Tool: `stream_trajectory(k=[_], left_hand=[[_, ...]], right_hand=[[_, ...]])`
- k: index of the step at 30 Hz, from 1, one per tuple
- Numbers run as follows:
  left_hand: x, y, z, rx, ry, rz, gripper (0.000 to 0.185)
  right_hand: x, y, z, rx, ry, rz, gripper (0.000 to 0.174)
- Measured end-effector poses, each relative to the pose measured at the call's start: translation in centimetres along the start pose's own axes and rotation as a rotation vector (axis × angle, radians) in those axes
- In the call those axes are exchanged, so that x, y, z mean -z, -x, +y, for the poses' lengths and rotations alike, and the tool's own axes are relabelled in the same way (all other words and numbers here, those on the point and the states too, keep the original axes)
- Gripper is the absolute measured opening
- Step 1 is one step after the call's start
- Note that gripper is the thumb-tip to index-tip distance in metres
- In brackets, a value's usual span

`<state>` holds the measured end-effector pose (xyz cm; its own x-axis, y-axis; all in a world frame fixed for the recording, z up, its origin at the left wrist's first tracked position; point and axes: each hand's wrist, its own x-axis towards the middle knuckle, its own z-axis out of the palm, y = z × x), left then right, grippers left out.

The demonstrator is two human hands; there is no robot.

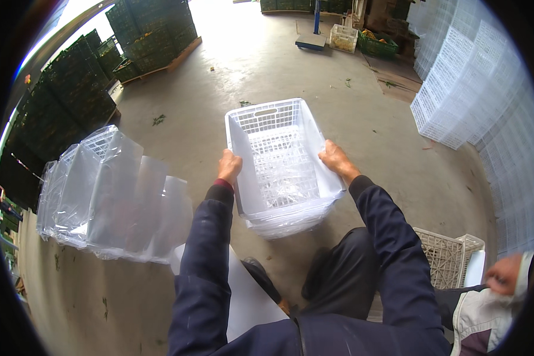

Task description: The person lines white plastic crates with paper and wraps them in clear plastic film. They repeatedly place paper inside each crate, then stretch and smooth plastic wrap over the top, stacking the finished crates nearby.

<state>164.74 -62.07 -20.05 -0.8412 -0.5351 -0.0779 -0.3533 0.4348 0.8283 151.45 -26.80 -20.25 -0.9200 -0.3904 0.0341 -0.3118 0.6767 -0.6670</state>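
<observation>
A white plastic mesh crate (264,112) is between my two hands, with pale sheets lining its sides and clear film over its near end. My left hand (230,166) grips its left rim. On the right rim, my right hand (336,158) is closed over the edge and the liner. Whether other crates are nested under it I cannot tell. White sheet material (249,298) lies by my lap, partly hidden by my left sleeve.
To the left stand film-wrapped, lined crates (120,200). Dark green crate stacks (155,40) are behind them. White crate stacks (449,84) line the right side. Beige crates (440,258) and another person's hand (505,273) are at lower right. A platform scale (311,42) stands ahead.
</observation>
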Motion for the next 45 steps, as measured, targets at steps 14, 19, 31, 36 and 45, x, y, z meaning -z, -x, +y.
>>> stream_trajectory(k=[14,19,31,36,45], left_hand=[[-0.8,0.2,0.0,-0.062,-0.058,0.042,0.041],[-0.4,-0.5,-1.3,-0.07,-0.081,0.089,0.037],[-1.3,-1.8,-2.7,-0.127,-0.089,0.122,0.032],[-1.4,-1.2,-1.8,-0.112,-0.13,0.101,0.033],[-1.0,-1.4,-1.5,-0.073,-0.168,0.116,0.038]], right_hand=[[0.2,0.6,-1.5,-0.119,0.084,0.046,0.054],[0.0,0.1,-1.5,-0.103,0.088,-0.027,0.055],[-0.4,-0.3,-1.2,-0.131,0.112,-0.028,0.061],[0.6,0.8,-1.7,-0.144,0.092,-0.032,0.058],[0.6,0.6,-2.3,-0.163,0.081,-0.024,0.053]])
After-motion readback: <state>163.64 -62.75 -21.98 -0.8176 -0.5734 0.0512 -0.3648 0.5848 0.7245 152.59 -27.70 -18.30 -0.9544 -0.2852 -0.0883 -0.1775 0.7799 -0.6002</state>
